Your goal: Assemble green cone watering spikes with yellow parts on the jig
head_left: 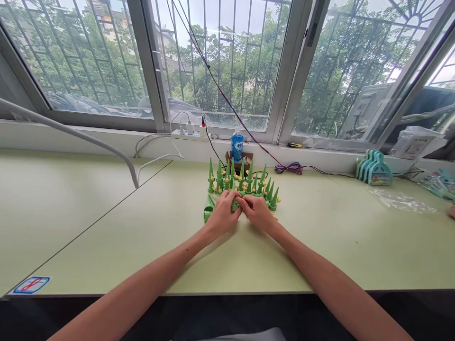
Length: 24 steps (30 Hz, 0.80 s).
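Note:
My left hand (pixel 224 211) is closed around a green plastic cone (pixel 233 203), which shows between its fingers. Close against it, the fingertips of my right hand (pixel 259 212) are pinched together at the cone's side; whatever they grip is too small and covered to make out. Just beyond both hands, several upright green cones (pixel 250 177) stand in rows, many with small yellow parts fixed to their sides. More green cones (pixel 207 215) lie on their sides left of my left hand, with an open round end facing me. My fingers hide part of the group.
On the pale green table (pixel 142 251), a blue liquid bottle (pixel 237 146) stands in a brown box behind the cones. A coiled cable (pixel 289 167), teal plastic pieces (pixel 375 168) and a clear plastic bag (pixel 401 200) are to the right. A grey hose (pixel 88 138) arches at left.

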Tool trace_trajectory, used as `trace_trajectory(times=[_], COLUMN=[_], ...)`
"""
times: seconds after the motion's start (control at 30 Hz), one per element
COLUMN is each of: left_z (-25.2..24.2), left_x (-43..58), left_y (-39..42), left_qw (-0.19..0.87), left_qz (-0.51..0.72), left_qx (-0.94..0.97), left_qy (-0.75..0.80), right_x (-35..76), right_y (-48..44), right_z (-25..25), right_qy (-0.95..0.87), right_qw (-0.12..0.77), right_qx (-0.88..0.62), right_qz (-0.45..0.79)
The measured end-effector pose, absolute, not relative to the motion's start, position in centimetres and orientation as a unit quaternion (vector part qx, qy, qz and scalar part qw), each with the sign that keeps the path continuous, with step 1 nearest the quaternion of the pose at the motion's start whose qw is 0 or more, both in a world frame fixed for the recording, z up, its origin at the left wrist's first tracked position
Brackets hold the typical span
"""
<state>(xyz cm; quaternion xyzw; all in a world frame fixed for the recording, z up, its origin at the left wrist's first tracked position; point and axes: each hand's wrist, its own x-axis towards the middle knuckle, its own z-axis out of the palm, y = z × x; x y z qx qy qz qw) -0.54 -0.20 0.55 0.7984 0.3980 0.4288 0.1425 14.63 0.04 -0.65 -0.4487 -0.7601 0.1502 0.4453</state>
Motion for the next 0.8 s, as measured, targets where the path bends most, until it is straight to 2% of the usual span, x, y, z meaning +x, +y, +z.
trace_trajectory(times=[0.8], left_z=[0.45], left_x=[-0.49], left_y=[-0.21], left_qw=[0.159], left_qz=[0.422], left_qx=[0.800], left_qy=[0.395], right_x=[14.72], right_y=[0.12], right_z=[-0.69], right_qy=[-0.756], right_qw=[0.438], right_qx=[-0.458], right_qz=[0.163])
